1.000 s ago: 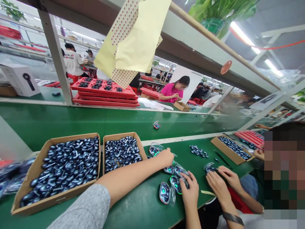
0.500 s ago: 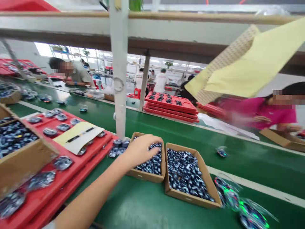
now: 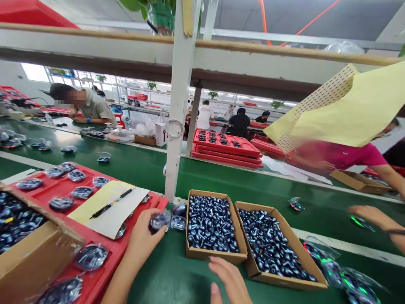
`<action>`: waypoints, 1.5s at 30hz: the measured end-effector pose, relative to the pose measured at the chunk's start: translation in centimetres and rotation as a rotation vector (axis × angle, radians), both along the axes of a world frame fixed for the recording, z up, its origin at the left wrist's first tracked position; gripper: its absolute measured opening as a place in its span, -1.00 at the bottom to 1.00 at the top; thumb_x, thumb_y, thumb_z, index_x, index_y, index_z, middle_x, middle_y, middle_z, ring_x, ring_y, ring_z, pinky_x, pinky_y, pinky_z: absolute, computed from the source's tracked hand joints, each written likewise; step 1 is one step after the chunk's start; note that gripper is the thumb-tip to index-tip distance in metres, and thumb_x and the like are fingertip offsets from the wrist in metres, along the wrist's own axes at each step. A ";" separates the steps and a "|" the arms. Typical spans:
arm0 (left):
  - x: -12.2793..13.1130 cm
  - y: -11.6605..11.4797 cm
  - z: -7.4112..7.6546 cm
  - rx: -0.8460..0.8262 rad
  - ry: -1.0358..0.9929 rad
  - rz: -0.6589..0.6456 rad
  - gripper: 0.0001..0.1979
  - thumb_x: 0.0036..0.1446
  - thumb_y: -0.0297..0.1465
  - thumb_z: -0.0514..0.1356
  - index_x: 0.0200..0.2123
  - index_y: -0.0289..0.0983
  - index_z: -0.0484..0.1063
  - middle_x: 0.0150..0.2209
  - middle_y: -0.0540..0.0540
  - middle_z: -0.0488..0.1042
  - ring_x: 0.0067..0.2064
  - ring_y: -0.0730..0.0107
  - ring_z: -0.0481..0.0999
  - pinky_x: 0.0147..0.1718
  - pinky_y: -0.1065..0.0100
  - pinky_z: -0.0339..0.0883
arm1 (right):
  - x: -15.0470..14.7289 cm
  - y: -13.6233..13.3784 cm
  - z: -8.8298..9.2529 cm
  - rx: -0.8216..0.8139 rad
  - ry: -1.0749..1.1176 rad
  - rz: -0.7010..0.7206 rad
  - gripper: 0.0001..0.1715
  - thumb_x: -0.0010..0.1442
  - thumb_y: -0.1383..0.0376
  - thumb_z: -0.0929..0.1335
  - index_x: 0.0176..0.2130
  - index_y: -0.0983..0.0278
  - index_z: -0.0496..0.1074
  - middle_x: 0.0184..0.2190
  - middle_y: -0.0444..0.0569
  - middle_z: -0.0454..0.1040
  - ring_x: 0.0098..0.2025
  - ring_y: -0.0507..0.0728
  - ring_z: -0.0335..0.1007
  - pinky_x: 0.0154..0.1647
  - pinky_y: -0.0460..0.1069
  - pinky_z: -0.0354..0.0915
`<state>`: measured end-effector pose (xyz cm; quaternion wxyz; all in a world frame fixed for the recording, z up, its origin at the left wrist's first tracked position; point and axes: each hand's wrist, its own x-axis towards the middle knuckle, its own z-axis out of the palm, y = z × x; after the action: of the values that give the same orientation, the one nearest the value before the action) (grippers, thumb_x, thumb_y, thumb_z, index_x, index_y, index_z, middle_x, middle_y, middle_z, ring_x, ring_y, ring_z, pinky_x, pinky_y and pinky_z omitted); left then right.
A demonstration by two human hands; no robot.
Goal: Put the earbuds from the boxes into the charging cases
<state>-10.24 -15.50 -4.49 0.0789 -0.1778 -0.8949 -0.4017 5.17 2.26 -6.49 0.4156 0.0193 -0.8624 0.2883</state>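
My left hand (image 3: 141,236) is shut on a dark earbud case in a clear plastic bag (image 3: 160,220), just off the near edge of a red tray (image 3: 114,258). Two more bagged cases (image 3: 179,222) lie close by on the green belt. My right hand (image 3: 228,280) is at the bottom of the view, fingers apart, holding nothing. It is nearest the front wall of a cardboard box (image 3: 215,254) full of dark blue earbuds (image 3: 210,223). A second box (image 3: 286,278) of the same earbuds stands beside it.
A co-worker's hand (image 3: 371,216) reaches in at right near bagged cases with green lights (image 3: 329,270). A pen lies on yellow paper (image 3: 107,211) on the tray. A white post (image 3: 179,126) rises behind the boxes, and stacked red trays (image 3: 226,150) stand beyond the belt.
The view has swung from the belt's right to its left. My left hand has moved left from the box and now grips a bagged case. My right hand has come into view.
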 end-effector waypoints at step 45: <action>15.1 0.8 -2.2 0.390 -0.365 -0.602 -0.37 -0.05 -0.48 0.22 0.06 -0.01 0.04 0.00 -0.05 0.26 0.01 0.29 0.28 -0.02 0.28 0.15 | 5.8 -1.5 3.5 -0.572 -0.336 0.211 -0.72 0.17 0.18 0.20 -0.12 0.21 0.27 -0.38 -0.10 0.39 -0.41 0.02 0.33 -0.41 -0.12 0.26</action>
<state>4.88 -14.74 -6.67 -0.1703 -0.3395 -0.7089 -0.5943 11.01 0.80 -3.04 0.2245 -0.0568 -0.7962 0.5589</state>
